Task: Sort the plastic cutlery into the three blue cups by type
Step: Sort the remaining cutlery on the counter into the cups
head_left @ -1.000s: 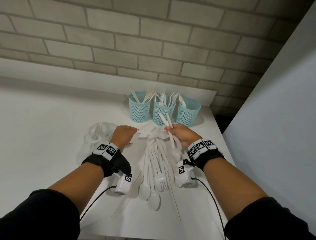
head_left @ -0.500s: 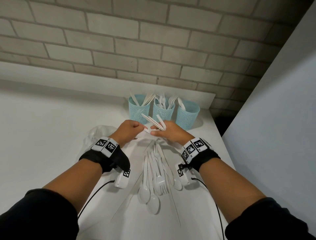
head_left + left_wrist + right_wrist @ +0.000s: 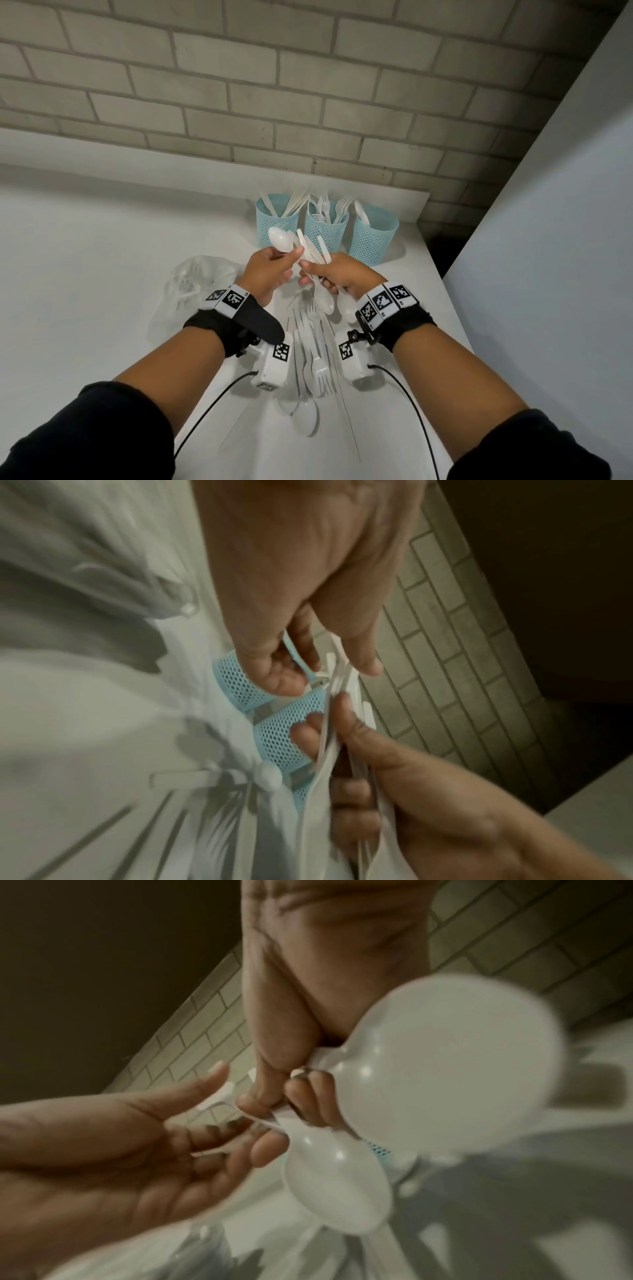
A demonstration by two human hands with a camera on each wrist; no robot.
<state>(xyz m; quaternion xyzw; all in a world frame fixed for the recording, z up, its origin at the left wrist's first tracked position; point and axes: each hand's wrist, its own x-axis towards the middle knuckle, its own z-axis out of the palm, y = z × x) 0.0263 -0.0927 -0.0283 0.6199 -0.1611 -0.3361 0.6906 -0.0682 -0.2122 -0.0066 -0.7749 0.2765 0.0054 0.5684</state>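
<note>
Two hands raised before blue cups (image 3: 329,224), left hand (image 3: 270,274) pinching one spoon (image 3: 280,237), right hand (image 3: 342,277) gripping several spoons (image 3: 323,301) (bowls down)

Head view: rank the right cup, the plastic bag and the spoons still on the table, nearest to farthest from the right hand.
1. Right cup, just beyond the right hand.
2. Spoons on the table, toward the person, between the forearms.
3. Plastic bag, off past the left hand.

A bare indoor work corner, possibly a test or lab setup; the exact kind of place cannot be told; a plain white table (image 3: 85,274) stands against a painted brick wall (image 3: 274,85); a white panel (image 3: 548,240) closes the right side; marker-tagged wristbands (image 3: 387,301) with wired camera units (image 3: 274,366) suggest a recording rig.
</note>
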